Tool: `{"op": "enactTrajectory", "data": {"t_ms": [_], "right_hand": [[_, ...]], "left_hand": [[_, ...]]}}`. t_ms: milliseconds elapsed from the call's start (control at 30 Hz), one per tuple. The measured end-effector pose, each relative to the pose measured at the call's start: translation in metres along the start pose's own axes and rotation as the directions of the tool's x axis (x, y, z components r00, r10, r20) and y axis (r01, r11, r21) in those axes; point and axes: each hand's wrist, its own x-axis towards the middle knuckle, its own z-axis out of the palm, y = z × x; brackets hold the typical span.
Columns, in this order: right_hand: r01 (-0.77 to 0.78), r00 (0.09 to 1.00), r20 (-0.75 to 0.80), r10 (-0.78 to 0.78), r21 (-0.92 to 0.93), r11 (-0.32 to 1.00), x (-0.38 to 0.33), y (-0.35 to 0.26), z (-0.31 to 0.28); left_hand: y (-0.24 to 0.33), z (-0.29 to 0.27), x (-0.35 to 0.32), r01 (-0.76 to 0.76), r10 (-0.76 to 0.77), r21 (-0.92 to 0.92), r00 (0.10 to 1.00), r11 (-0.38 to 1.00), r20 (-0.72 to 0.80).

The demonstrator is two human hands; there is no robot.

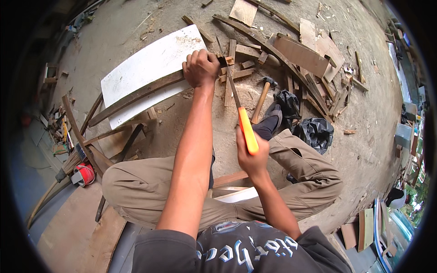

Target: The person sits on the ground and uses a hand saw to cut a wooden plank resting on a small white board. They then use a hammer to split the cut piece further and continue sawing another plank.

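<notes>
We pin the curved wood strip (136, 94) with our left hand (200, 68), fingers clamped over its right end, so the piece stays put against the saw stroke; the strip lies across the white board (145, 68), which lifts it off the concrete floor (373, 118). Our right hand (251, 157) is closed around the orange handle of the handsaw (236, 98), blade running up and away to meet the strip just beside the left hand's knuckles, so the cut sits right at the held end. Fingers are close to the blade there. Just past the cut sits a pile of wood offcuts (241, 68), crowding the blade tip. A hammer (263, 94) lies just right of the saw, near our foot. More curved strips and panels (302, 54) lie farther right, black bags (316, 132) beside our knee.
</notes>
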Motion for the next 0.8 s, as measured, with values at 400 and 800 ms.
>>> {"op": "enactTrajectory", "data": {"t_ms": [400, 800], "right_hand": [[-0.004, 0.998, -0.055, -0.001, -0.1, 0.995, 0.113, -0.004, 0.041], [0.035, 0.984, -0.168, -0.063, -0.169, 0.985, 0.018, 0.085, -0.001]], "left_hand": [[0.002, -0.011, 0.001, 0.005, 0.003, -0.093, 0.996, 0.996, 0.093], [0.004, -0.007, -0.002, 0.047, -0.04, -0.076, 0.995, 0.996, 0.09]]}}
